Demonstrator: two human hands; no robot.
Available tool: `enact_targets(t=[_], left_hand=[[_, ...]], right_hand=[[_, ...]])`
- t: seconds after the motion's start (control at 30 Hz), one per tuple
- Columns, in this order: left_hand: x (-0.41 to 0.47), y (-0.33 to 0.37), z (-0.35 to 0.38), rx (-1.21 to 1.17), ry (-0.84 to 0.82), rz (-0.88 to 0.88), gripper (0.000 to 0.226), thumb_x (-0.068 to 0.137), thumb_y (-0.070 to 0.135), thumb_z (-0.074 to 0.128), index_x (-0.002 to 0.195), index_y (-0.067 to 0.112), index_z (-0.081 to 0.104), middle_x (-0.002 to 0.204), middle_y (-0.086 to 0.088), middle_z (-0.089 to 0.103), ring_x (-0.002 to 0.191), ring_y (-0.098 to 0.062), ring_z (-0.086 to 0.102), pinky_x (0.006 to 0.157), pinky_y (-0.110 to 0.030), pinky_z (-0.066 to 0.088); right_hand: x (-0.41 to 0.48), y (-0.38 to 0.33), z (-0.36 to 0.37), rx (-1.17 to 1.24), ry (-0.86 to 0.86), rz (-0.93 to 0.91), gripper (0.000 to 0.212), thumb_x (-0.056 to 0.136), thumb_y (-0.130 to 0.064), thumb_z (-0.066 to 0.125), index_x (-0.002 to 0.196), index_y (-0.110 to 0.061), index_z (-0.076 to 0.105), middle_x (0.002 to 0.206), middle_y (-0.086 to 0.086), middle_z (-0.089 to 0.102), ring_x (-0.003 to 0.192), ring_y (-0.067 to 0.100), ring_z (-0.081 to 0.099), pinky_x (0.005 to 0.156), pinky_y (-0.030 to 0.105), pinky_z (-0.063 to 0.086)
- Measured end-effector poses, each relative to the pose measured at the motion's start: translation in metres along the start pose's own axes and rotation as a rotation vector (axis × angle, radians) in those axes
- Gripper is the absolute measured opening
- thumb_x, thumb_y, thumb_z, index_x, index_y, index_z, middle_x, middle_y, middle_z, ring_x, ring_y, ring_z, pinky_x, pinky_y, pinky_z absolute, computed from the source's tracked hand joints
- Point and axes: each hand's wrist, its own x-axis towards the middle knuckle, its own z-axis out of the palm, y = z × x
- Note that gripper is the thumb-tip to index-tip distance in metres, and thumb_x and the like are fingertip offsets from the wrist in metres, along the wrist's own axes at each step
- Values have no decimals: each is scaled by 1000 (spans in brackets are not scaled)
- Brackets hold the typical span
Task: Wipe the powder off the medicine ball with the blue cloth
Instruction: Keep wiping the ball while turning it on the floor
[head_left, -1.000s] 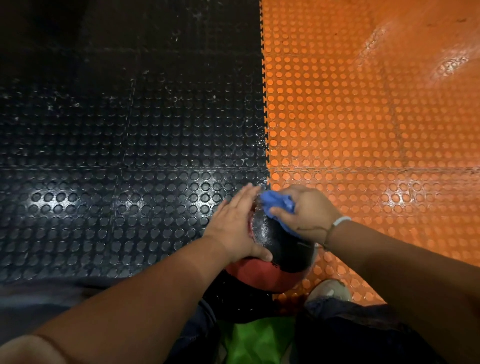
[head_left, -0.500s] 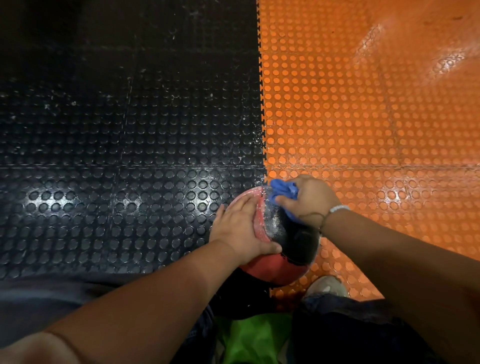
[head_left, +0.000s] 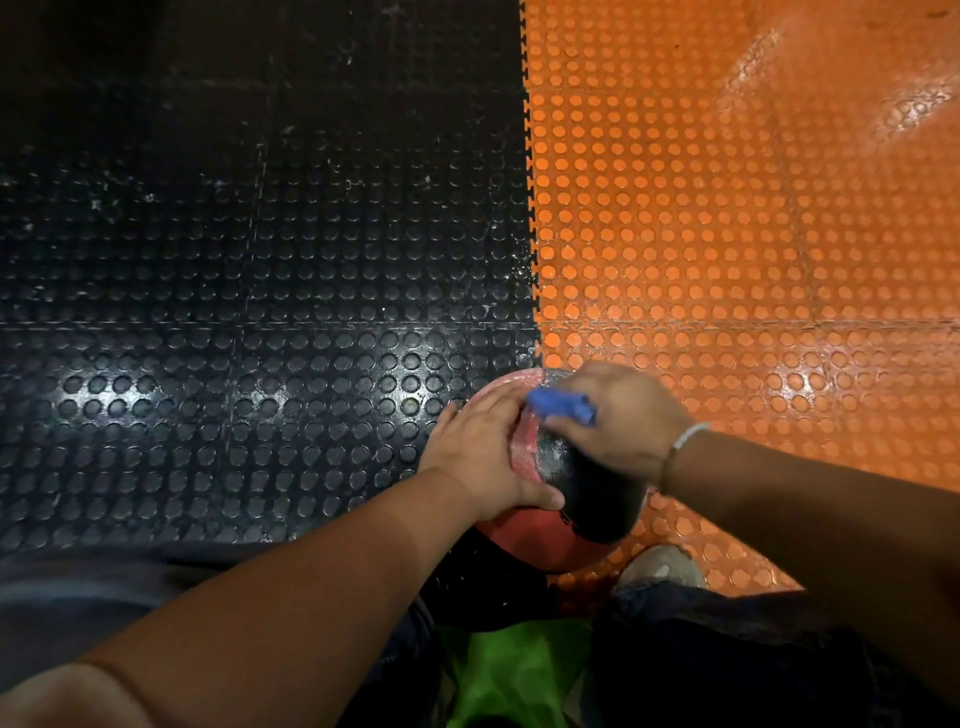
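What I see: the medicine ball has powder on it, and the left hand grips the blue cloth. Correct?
No: the right hand grips the blue cloth, as the head view shows. The left hand rests flat on the medicine ball, which does have powder on it.

Studded black floor tiles (head_left: 208, 312) left, studded orange floor tiles (head_left: 727, 234) right, joined along interlocking toothed seam (head_left: 531, 208). Glossy light glare on both. White specks scattered near seam.
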Motion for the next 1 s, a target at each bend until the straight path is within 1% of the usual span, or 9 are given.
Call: enact_targets(t=[0.07, 0.17, 0.27, 0.4, 0.57, 0.7, 0.73, 0.87, 1.0], left_hand=[[2, -1, -2, -20, 2, -8, 117, 58, 62, 78, 151, 30, 14, 157, 13, 14, 144, -6, 13, 120, -39, 3], [3, 3, -2, -21, 18, -6, 114, 61, 63, 76, 150, 31, 14, 157, 14, 15, 143, -7, 15, 119, -40, 7], [8, 5, -4, -35, 26, -6, 114, 62, 63, 75, 151, 31, 13, 157, 16, 15, 143, -6, 17, 118, -41, 11], [14, -3, -8, -67, 48, 0, 105, 63, 55, 78, 149, 31, 22, 156, 17, 19, 140, -3, 23, 118, -38, 11], [14, -1, -8, -88, 27, -10, 111, 64, 63, 74, 151, 30, 13, 158, 16, 13, 143, -4, 17, 119, -41, 7], [13, -7, -12, -64, 1, -22, 111, 65, 62, 74, 151, 31, 11, 158, 16, 12, 142, -4, 19, 117, -35, 6], [12, -8, -13, -60, -14, -24, 111, 65, 62, 74, 152, 31, 10, 158, 17, 11, 142, -4, 18, 116, -35, 5], [12, -5, -15, -87, -13, -43, 107, 69, 63, 71, 151, 35, 8, 158, 18, 7, 143, -5, 15, 118, -37, 4], [11, -5, -13, -6, -60, -39, 117, 63, 69, 70, 150, 40, -3, 158, 16, -6, 146, -6, 4, 116, -44, -6]], right_hand=[[-4, -14, 8, -11, -24, -148, 38, 84, -48, 53, 106, -19, 65, 99, 1, 61, 95, 20, 57, 85, 28, 43], [12, -2, 2, 16, 31, 121, 47, 81, -53, 51, 102, -13, 65, 97, 6, 62, 90, 25, 57, 77, 27, 41], [22, 2, 0, 39, 85, 303, 36, 85, -45, 57, 99, -12, 62, 97, 8, 61, 87, 25, 55, 71, 28, 39], [0, -22, 11, -7, 54, 0, 32, 84, -44, 57, 101, -19, 66, 96, 4, 62, 92, 24, 59, 77, 28, 43], [19, -2, -10, 78, 116, 472, 27, 88, -43, 56, 90, -16, 57, 81, 1, 49, 82, 23, 53, 67, 23, 33], [3, -12, 1, -52, 63, -45, 40, 86, -50, 45, 103, -21, 67, 92, 0, 62, 83, 20, 58, 78, 30, 49], [3, -9, 4, -45, 45, -78, 39, 86, -50, 47, 103, -21, 68, 93, 0, 63, 85, 20, 60, 79, 31, 49], [20, 3, -1, 64, 116, 289, 36, 86, -44, 57, 105, -15, 64, 99, 6, 62, 91, 26, 57, 71, 27, 41], [31, -5, -2, 45, 54, 385, 30, 88, -44, 53, 74, -18, 53, 69, -1, 50, 71, 24, 51, 60, 26, 32]])
